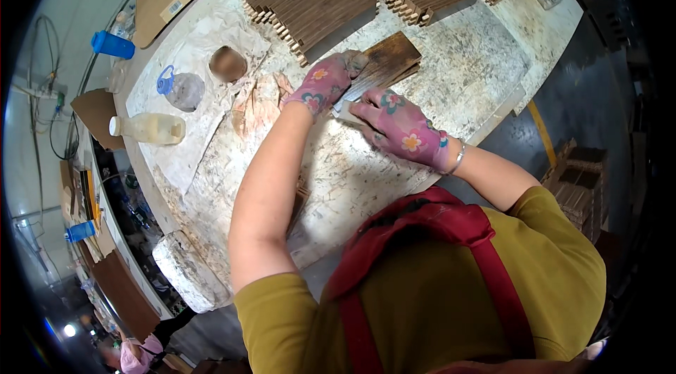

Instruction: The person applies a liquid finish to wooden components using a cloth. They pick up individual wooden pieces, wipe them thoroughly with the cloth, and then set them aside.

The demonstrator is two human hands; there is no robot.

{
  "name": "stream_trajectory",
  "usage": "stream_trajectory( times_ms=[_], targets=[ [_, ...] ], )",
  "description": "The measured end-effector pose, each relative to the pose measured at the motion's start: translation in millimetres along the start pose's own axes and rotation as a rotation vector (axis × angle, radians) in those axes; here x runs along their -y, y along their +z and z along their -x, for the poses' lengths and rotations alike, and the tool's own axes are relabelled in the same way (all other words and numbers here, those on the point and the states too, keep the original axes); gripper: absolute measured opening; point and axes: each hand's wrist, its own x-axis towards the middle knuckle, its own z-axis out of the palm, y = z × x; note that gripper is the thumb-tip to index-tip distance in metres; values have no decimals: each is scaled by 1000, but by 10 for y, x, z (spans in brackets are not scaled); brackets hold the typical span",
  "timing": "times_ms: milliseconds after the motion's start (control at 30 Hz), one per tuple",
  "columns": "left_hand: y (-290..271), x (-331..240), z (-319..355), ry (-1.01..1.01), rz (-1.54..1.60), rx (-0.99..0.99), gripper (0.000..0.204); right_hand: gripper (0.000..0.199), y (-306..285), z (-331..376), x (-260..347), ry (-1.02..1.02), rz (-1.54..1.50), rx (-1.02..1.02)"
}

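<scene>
Both my hands wear pink flowered gloves. My left hand (329,80) is closed over the near left edge of a dark brown wooden board (391,59), with its fingertips on the board's top. Under that board, the edge of another piece shows at its right side. In my right hand (405,129) is a pale, flat-sided block (348,113), pinched between thumb and fingers against the board's near end. The undersides of the fingers on both hands are hidden. Beyond the hands, rows of brown wooden slats (313,4) stand packed together on the stained white table (458,78).
On the left stand a round brown container (227,64), a clear jug with a blue lid (184,90) and a bottle of yellowish liquid (149,128). A stained cloth (257,103) lies beside my left forearm. A white-wrapped block (190,272) sits at the table's near left corner.
</scene>
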Motion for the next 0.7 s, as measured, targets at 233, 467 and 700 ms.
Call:
stream_trajectory(
  times_ms=[233,467,700],
  targets=[
    [-19,15,6,16,-19,13,53,21,-78,-49,46,-90,-37,-46],
    [-16,7,-37,5,-227,-7,48,15,-423,236,-122,54,-47,128],
    [607,-548,72,412,-965,-563,46,46,-1018,-102,-440,81,-327,-186]
  ],
)
